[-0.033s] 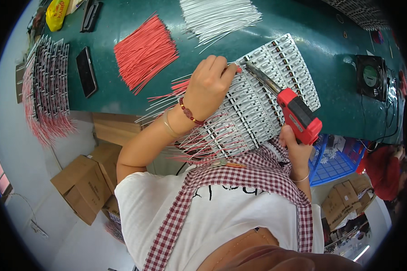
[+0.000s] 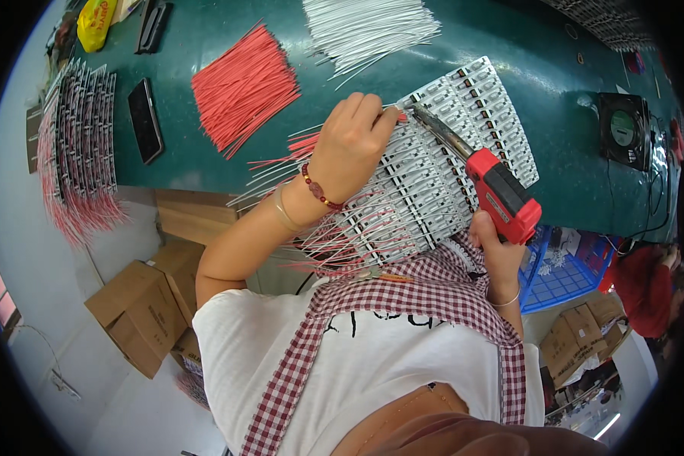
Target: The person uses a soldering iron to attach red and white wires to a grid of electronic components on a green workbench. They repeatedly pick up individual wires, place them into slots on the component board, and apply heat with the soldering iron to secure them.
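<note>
1. Left hand (image 2: 355,140), fingers curled tight, pinches red wires (image 2: 304,142) at the panel's upper-left edge; right hand (image 2: 497,247) closes around a red-and-black pistol-shaped tool (image 2: 501,196), whose metal nose reaches that edge.
2. Green table (image 2: 562,186) has open surface right of the panel and left of the red bundle; its near edge passes beneath the panel.
3. Wired boards (image 2: 80,137) overhang at far left; a white wire bundle (image 2: 372,34) and red wire bundle (image 2: 243,91) lie beyond the left forearm, a phone (image 2: 144,120) farther left.
4. Pale circuit-board panel (image 2: 501,114) lies partly on the table, partly over the apron (image 2: 425,292), in repeating rows, red and white wires trailing leftward.
</note>
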The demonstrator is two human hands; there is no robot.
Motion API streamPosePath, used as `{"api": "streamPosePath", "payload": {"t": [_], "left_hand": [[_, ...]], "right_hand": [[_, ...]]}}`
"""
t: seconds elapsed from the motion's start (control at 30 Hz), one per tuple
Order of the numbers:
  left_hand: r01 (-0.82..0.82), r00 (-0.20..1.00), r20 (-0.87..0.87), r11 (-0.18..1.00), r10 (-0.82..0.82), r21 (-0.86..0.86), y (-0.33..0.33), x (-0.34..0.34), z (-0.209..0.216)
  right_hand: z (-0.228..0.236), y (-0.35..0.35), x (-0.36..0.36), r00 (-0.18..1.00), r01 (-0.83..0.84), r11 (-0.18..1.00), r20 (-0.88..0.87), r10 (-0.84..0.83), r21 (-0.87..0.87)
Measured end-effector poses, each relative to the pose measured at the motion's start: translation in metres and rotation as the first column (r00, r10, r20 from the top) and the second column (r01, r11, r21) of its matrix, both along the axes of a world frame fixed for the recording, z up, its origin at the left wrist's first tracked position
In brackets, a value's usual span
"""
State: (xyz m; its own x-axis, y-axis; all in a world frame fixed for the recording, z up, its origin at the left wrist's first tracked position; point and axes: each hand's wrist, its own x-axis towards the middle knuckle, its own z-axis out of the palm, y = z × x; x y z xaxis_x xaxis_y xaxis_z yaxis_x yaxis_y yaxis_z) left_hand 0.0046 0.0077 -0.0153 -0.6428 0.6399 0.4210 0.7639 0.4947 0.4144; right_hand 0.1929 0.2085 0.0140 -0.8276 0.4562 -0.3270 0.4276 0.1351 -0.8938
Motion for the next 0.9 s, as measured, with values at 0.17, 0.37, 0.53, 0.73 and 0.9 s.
{"api": "streamPosePath", "payload": {"t": [0.17, 0.37, 0.53, 0.73, 0.9], "left_hand": [[-0.004, 1.0, -0.004, 1.0, 0.004, -0.01, 0.001, 0.001, 0.002], [-0.01, 1.0, -0.002, 1.0, 0.01, -0.025, 0.0, 0.001, 0.002], [-0.011, 1.0, -0.015, 1.0, 0.01, -0.024, 0.002, 0.001, 0.001], [-0.028, 0.998, -0.058, 0.996, 0.024, -0.08, 0.003, 0.001, 0.004], [-0.037, 0.993, -0.118, 0.997, 0.028, -0.069, 0.001, 0.0, 0.009]], "right_hand": [[0.003, 0.0, 0.0, 1.0, -0.006, 0.999, 0.022, 0.008, -0.051], [0.0, -0.002, 0.001, 1.0, 0.015, 1.0, -0.005, -0.015, -0.022], [0.027, -0.009, -0.009, 0.996, 0.088, 0.976, 0.016, -0.086, -0.2], [0.022, -0.006, -0.005, 0.987, -0.01, 0.983, -0.16, -0.019, -0.184], [0.019, -0.004, 0.002, 0.989, 0.013, 0.974, -0.14, -0.046, -0.227]]}}
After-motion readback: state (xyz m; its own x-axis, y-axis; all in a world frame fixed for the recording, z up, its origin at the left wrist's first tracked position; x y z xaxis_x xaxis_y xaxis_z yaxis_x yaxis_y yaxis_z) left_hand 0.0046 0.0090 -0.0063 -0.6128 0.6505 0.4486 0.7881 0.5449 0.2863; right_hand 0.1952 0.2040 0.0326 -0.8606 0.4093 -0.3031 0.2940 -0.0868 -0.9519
